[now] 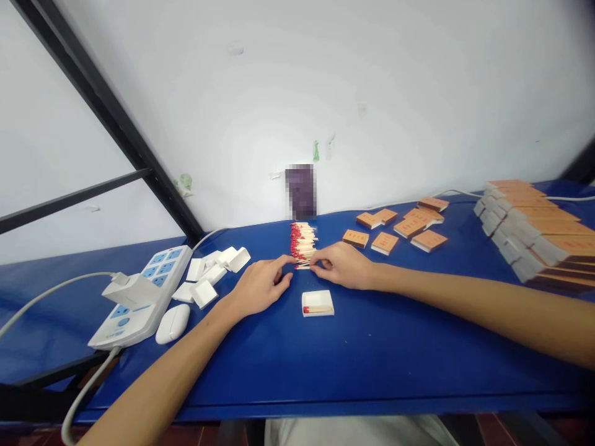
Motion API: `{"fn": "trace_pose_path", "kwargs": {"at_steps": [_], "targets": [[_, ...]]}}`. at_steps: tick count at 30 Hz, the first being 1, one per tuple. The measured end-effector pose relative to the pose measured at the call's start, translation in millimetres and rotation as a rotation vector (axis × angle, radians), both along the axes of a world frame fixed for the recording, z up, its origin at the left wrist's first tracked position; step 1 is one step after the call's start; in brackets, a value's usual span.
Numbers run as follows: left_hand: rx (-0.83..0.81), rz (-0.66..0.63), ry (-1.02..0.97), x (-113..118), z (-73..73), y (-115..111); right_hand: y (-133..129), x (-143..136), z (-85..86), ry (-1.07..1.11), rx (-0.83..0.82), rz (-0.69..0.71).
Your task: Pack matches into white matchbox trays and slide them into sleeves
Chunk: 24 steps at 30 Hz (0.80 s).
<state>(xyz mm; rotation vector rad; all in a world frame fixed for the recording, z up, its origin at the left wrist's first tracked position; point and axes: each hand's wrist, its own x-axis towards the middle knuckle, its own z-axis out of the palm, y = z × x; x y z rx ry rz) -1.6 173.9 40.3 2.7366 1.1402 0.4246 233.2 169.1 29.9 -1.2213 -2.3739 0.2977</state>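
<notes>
A pile of red-tipped matches (303,241) lies on the blue table, heads to the left. At the near end of the pile, my left hand (263,285) reaches in from the left, thumb and index finger apart, with nothing between them. My right hand (344,265) is at the stick ends on the other side, its fingertips pinched together at the lowest matches; what they hold is too small to make out. Just nearer to me sits a white matchbox tray (318,303) with a few matches along its near side.
White empty trays (204,293) and a white earbud case (173,323) lie left, beside a power strip (139,310) with cables. Orange matchbox covers (384,243) are scattered right, near stacked matchboxes (539,229). A dark pixelated object (301,191) stands against the wall.
</notes>
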Motion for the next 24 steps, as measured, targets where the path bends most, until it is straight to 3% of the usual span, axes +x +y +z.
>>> {"fn": "trace_pose_path", "kwargs": {"at_steps": [12,24], "targets": [[-0.02,-0.159,0.047,-0.7,3.6,-1.7,-2.2,0.3,0.8,-0.056,0.02,0.019],[0.035,-0.071,0.077,0.0,1.1,-1.4,-2.7,-0.7,1.2,-0.104,0.049,0.017]]}}
